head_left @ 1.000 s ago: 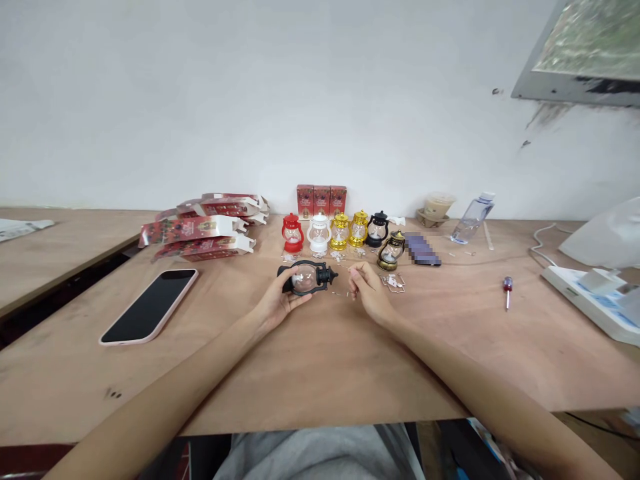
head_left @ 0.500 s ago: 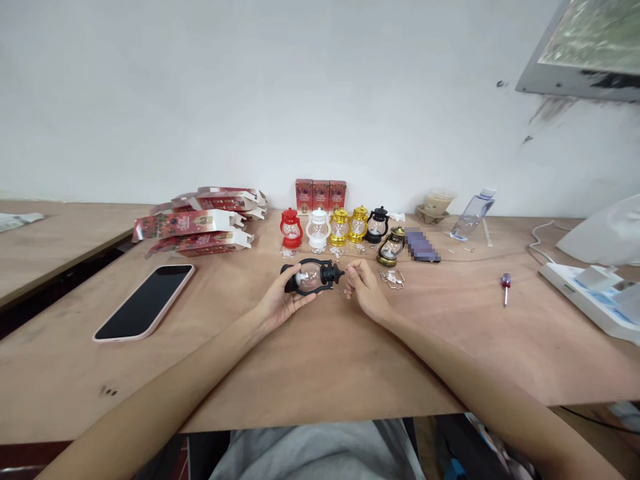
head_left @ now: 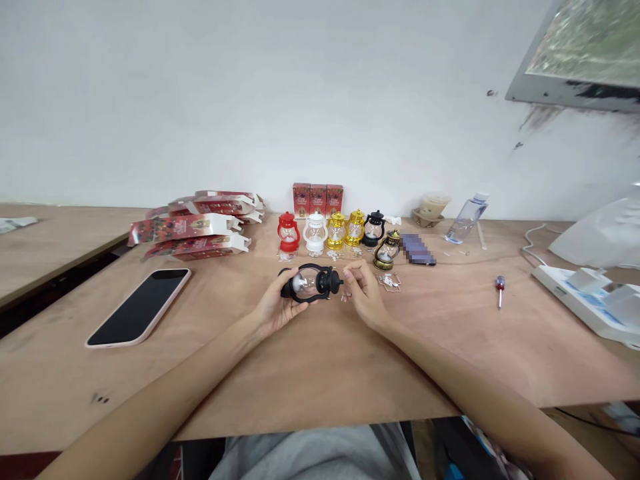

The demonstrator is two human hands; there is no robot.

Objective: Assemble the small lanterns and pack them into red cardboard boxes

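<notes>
A small black lantern with a clear globe lies on its side in my left hand, which is closed around its base end. The lantern's pointed top faces right. Close by that tip is my right hand, its fingers pinched on a thin bent metal wire, mostly hidden, with a bit showing below the fingertips. Behind my hands stand small lanterns: a red one, a white one, two gold ones, another black one and a bronze one. Bent metal wires lie in front of them.
Red printed boxes lie piled at the left, with three upright boxes against the wall. A phone lies front left. At the right are a screwdriver, a water bottle, a cup and a power strip.
The black lantern has turned slightly in my left hand, its top tilting a little toward me. My right hand stays beside the tip. The whole view has shifted slightly.
</notes>
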